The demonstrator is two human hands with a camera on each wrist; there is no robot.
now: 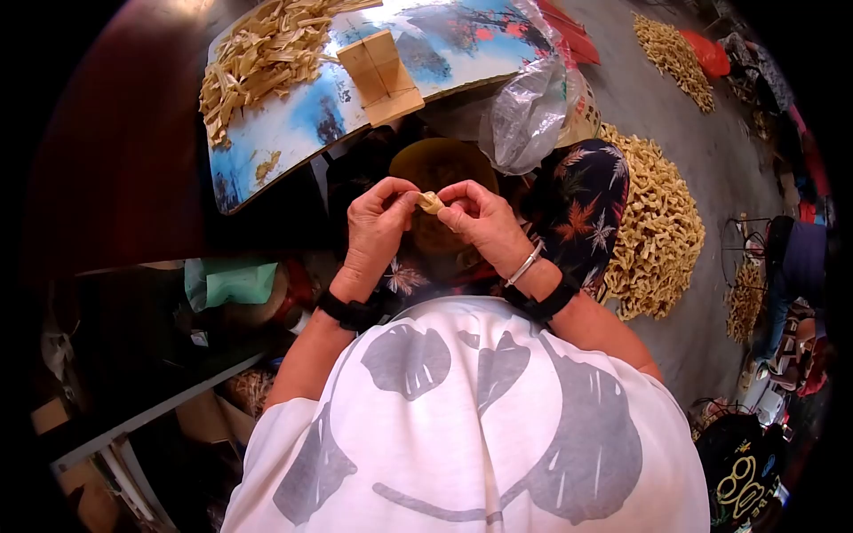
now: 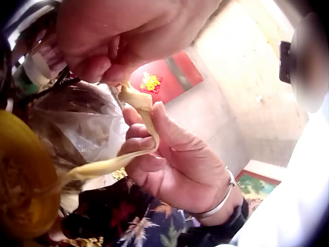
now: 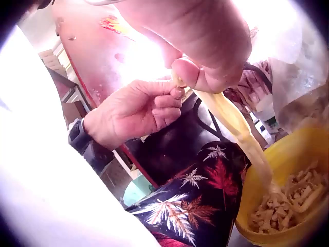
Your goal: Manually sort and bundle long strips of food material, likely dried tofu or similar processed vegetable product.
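Between my two hands is a pale yellow, flat, pliable strip [image 2: 146,121], folded into a small knot-like loop [image 1: 430,202]. My left hand [image 1: 378,226] pinches one side of the loop between thumb and fingertips. From the other side my right hand [image 1: 487,226] grips the strip, thumb against the loop. A long tail [image 3: 239,128] of it hangs down from the right fingers towards a yellow bowl [image 3: 303,154]. Short pale pieces [image 3: 277,213] lie inside that bowl, which stands below the hands.
A painted tabletop [image 1: 293,133] ahead bears a heap of pale strips [image 1: 267,53] and a wooden angle block [image 1: 378,75]. Clear plastic bags [image 1: 524,111] hang at its right edge. Beyond the right knee [image 1: 582,195], a large pile of knotted pieces [image 1: 657,231] covers the floor.
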